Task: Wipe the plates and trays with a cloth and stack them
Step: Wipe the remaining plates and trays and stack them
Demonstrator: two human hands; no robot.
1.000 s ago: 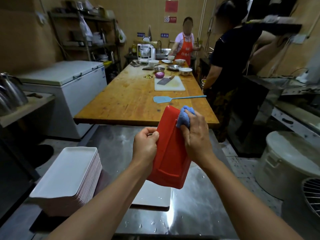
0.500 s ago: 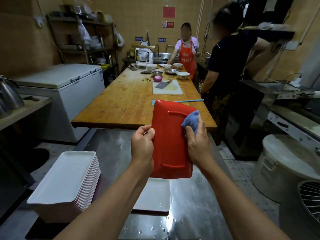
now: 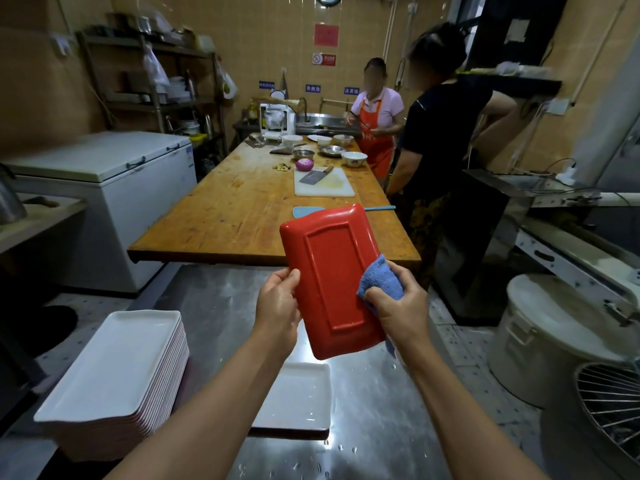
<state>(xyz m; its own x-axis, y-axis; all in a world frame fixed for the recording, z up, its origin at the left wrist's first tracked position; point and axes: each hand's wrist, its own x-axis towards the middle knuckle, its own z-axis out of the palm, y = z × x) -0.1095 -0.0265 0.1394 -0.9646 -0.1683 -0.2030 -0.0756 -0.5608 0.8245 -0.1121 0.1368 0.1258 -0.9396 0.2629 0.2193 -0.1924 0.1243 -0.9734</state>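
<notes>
I hold a red rectangular tray [image 3: 329, 275] upright above the steel table [image 3: 214, 299], its underside facing me. My left hand [image 3: 278, 306] grips the tray's left edge. My right hand [image 3: 401, 306] clutches a blue cloth [image 3: 379, 280] and presses it against the tray's right side, low down. A tall stack of white trays [image 3: 114, 368] stands at the near left of the table. One more white tray [image 3: 298, 400] lies flat below my hands, wet with drops.
A long wooden table [image 3: 242, 209] runs ahead, bearing a cutting board with a cleaver, an onion, bowls and a blue spatula. Two people stand at its right side. A white chest freezer [image 3: 114, 192] sits left, a lidded white bin [image 3: 557, 341] right.
The tray has turned to show its full underside, and my right hand with the cloth has slid down from the tray's top toward its lower right edge.
</notes>
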